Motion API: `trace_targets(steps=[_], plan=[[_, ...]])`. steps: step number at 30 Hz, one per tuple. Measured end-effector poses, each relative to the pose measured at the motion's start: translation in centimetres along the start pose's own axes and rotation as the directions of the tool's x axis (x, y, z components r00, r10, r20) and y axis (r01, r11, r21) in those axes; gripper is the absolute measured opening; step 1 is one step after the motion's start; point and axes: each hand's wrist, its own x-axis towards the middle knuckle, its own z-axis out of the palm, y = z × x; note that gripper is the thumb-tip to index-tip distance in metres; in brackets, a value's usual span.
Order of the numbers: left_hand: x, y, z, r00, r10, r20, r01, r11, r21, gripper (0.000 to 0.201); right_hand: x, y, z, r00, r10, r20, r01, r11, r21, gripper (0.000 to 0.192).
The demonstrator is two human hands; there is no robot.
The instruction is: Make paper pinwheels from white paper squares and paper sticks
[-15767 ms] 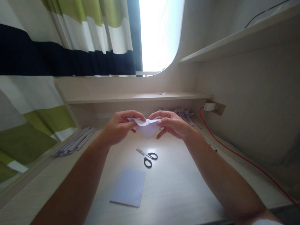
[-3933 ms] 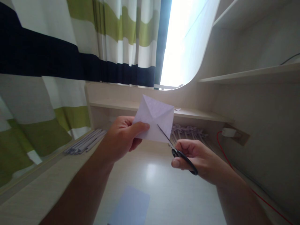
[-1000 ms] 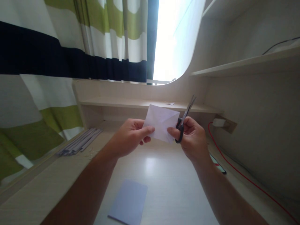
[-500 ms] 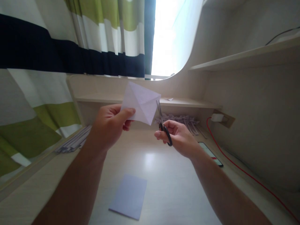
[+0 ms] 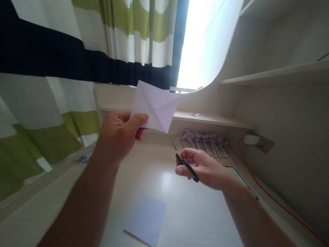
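The left hand (image 5: pixel 117 135) is raised, forearm reaching up from 7 o'clock, thumb and fingers pinching the lower left corner of a creased white paper square (image 5: pixel 155 106). At 4 o'clock from it, lower, the right hand (image 5: pixel 203 168) is curled around black-handled scissors (image 5: pixel 183 160), whose blades point up toward the paper's bottom corner without touching.

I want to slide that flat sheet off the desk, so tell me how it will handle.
The flat sheet lies thin and flush on the desk, so it is probably light and floppy. With no raised edge showing, it may be hard to pinch. The desk looks glossy, so a push would likely slide it.
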Motion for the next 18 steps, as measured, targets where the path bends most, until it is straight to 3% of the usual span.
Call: trace_targets(steps=[12,18], plan=[[-0.8,1.2,1.2,0.982,-0.049,0.182,0.038,0.997,0.068,0.034,-0.1,-0.4,0.2,1.0,0.003,-0.016,-0.002,0.999,0.051,0.037],[-0.8,0.9,1.1,0.979,-0.061,0.196,0.055,0.998,0.032,0.033,0.0,-0.4,0.3,0.999,0.01,-0.035,-0.008,0.998,0.06,0.037]])
